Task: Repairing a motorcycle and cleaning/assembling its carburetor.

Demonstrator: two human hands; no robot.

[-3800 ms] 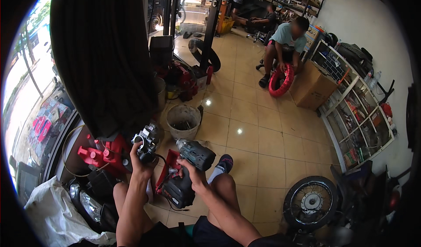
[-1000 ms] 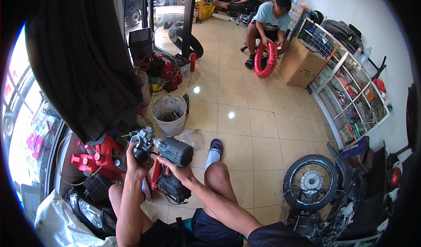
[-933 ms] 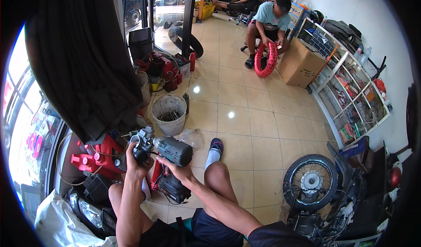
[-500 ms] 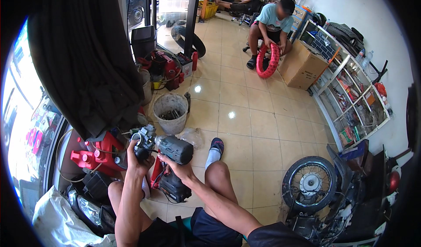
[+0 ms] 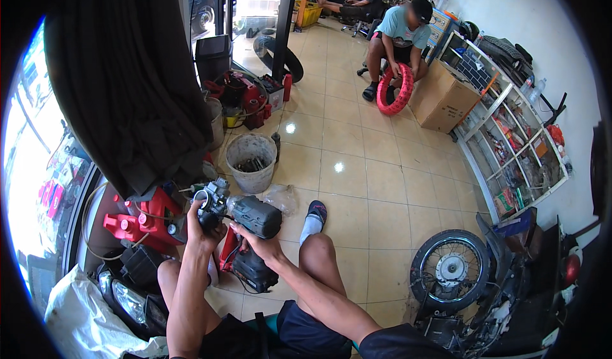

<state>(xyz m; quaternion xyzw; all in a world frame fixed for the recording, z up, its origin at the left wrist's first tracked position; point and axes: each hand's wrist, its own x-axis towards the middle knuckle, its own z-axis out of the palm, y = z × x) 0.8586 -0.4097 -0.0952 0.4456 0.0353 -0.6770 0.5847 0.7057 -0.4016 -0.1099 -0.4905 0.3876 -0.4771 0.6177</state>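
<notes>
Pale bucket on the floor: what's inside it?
The bucket holds a jumble of loose dark and metallic-looking pieces, some long and thin, too small to name. Its bottom, and anything lying under the pile, is covered and can't be seen.

Short lines of dark print on the side of a brown cardboard box, probably lettering, too small to read, no other wording legible
</notes>
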